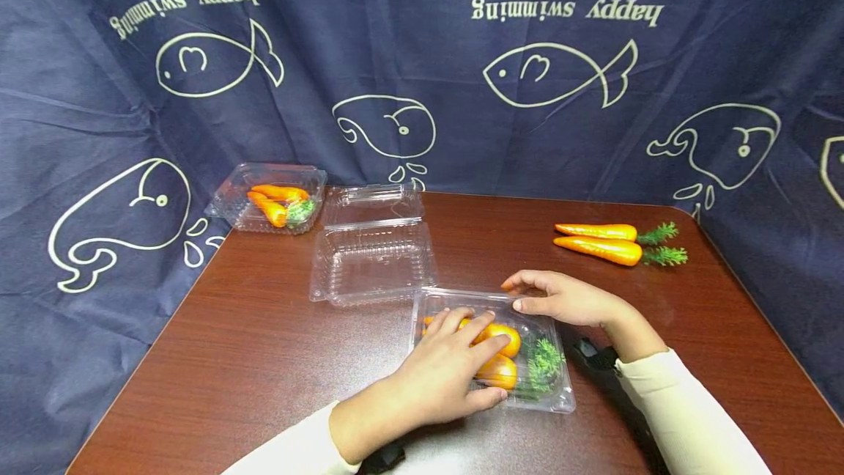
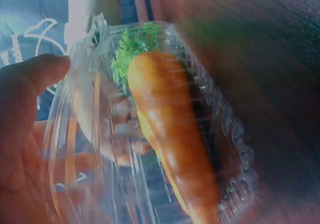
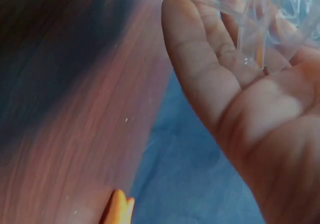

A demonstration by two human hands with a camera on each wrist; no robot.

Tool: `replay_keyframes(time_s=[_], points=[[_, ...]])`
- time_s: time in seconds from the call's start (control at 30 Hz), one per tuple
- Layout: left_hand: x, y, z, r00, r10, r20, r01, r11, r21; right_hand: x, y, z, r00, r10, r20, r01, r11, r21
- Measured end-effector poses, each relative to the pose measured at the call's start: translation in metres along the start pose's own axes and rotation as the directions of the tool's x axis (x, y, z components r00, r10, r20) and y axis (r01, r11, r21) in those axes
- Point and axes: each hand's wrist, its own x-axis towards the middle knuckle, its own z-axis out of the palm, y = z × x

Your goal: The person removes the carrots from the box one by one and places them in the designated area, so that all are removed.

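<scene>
A clear plastic clamshell box (image 1: 554, 400) with its lid down lies near the front of the table. Inside are two toy carrots (image 1: 497, 372) with green tops, also visible through the plastic in the left wrist view as a carrot (image 2: 162, 104). My left hand (image 1: 438, 369) rests on the lid, fingers spread across it above the carrots. At the box's far right corner, my right hand (image 1: 570, 299) touches the rim with loosely bent fingers. In the right wrist view, the thumb and palm of the right hand (image 3: 240, 94) show beside the clear plastic edge.
Behind the box stands a second clamshell box (image 1: 376, 262), its lid folded back. Farther left, another clear box (image 1: 231, 193) holds two carrots. Two loose carrots (image 1: 596, 248) lie at the right rear. A dark blue curtain (image 1: 448, 145) hangs along the table's back edge.
</scene>
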Motion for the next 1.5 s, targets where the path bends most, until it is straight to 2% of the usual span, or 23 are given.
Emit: replay_keyframes(time_s=[0.1, 0.23, 0.33, 0.4, 0.5, 0.63, 0.73, 0.83, 1.03, 1.27, 1.4, 1.5], points=[[0.0, -0.004, -0.002, 1.0, -0.001, -0.026, -0.001, 0.996, -0.084, -0.004, 0.002, -0.001, 1.0, -0.021, -0.013, 0.021, 1.0, -0.023], [-0.004, -0.017, -0.002, 0.995, -0.024, -0.101, 0.004, 0.983, -0.185, -0.008, 0.003, -0.003, 0.999, -0.043, -0.025, 0.042, 0.998, -0.048], [-0.007, -0.031, -0.003, 0.983, -0.094, -0.158, 0.053, 0.967, -0.248, -0.012, 0.003, -0.005, 0.999, -0.035, -0.025, 0.034, 0.999, -0.033], [-0.01, -0.041, -0.004, 0.973, -0.155, -0.173, 0.102, 0.954, -0.283, -0.015, 0.003, -0.007, 0.999, -0.026, -0.02, 0.026, 1.0, -0.013], [-0.015, -0.053, -0.004, 0.958, -0.243, -0.149, 0.192, 0.937, -0.293, -0.02, 0.002, -0.01, 1.0, -0.006, -0.018, 0.006, 1.0, 0.006], [-0.023, -0.063, -0.003, 0.933, -0.356, -0.047, 0.33, 0.903, -0.276, -0.025, 0.004, -0.013, 1.0, 0.007, -0.03, -0.007, 1.0, 0.007], [-0.027, -0.068, -0.001, 0.914, -0.405, 0.006, 0.392, 0.881, -0.265, -0.028, 0.007, -0.014, 0.999, 0.008, -0.039, -0.008, 1.0, 0.011], [-0.031, -0.073, 0.0, 0.911, -0.412, 0.013, 0.402, 0.88, -0.253, -0.029, 0.01, -0.016, 0.999, 0.003, -0.043, -0.003, 1.0, 0.015], [-0.036, -0.081, 0.001, 0.919, -0.395, 0.0, 0.386, 0.9, -0.202, -0.029, 0.014, -0.018, 0.999, -0.016, -0.045, 0.018, 0.999, 0.027], [-0.043, -0.089, -0.001, 0.92, -0.391, -0.019, 0.382, 0.906, -0.181, -0.024, 0.014, -0.019, 0.997, 0.018, -0.081, -0.017, 1.0, 0.024], [-0.046, -0.095, -0.003, 0.917, -0.397, -0.045, 0.383, 0.905, -0.183, -0.019, 0.016, -0.021, 0.995, 0.006, -0.101, -0.003, 1.0, 0.027], [-0.047, -0.097, -0.004, 0.916, -0.389, -0.097, 0.368, 0.912, -0.184, -0.014, 0.019, -0.021, 0.994, 0.008, -0.113, -0.002, 0.999, 0.048]])
